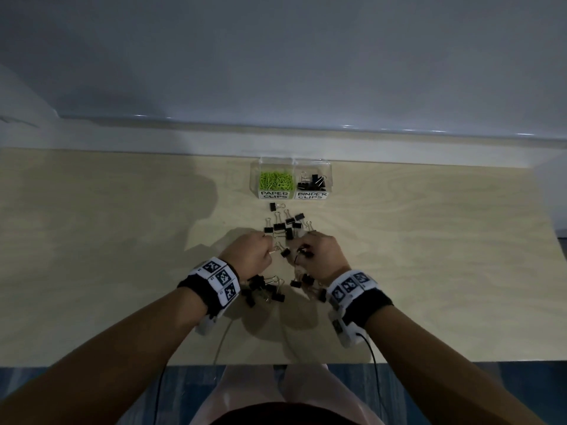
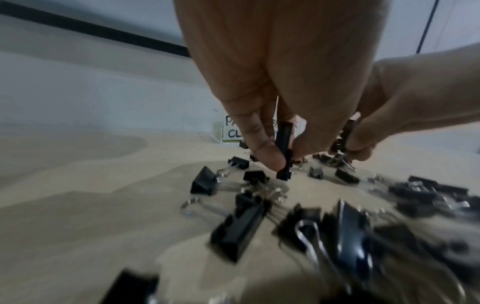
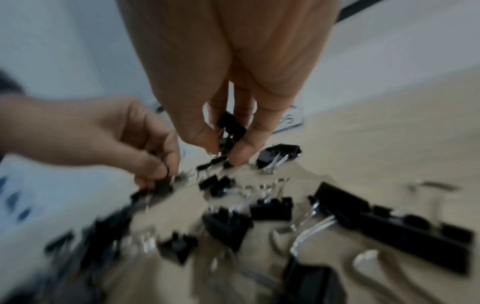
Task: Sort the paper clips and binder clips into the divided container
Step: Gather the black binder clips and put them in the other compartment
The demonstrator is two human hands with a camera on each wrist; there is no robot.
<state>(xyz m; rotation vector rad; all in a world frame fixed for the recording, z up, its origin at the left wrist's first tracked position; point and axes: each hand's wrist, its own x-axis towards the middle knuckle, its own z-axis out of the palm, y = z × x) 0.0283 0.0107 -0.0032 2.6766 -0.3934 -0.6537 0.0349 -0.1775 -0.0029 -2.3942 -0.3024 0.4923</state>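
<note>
The person's two forearms reached in from the bottom of the head view, each wrist wrapped in a black band carrying white blocks printed with black-and-white markers (image 1: pixel 221 279), and thin cables trailed from them over the near edge of the pale wooden table (image 1: pixel 429 256). Between and just under the wrists lay a loose pile of black binder clips (image 1: pixel 264 291) with silver wire handles, and more of them were scattered farther out toward the container (image 1: pixel 283 225). The left hand (image 1: pixel 250 251) hovered low over the pile with its fingers curled down; in the left wrist view its thumb and fingertips (image 2: pixel 265 152) pinched a black binder clip (image 2: pixel 283 148) held upright, its lower end close above the table. The right hand (image 1: pixel 322 254) was just beside it, also curled, and in the right wrist view its thumb and fingers (image 3: pixel 244 150) gripped several black clips (image 3: pixel 231 125) bunched together. The clear divided container (image 1: pixel 329 167) stood at the far side of the table near the wall, well apart from the hands. Its left compartment, labelled PAPER CLIPS, held green paper clips (image 1: pixel 276 180), and its right compartment, labelled BINDER CLIPS, held a few black binder clips (image 1: pixel 313 181). Both wrist views were blurred in the foreground
</note>
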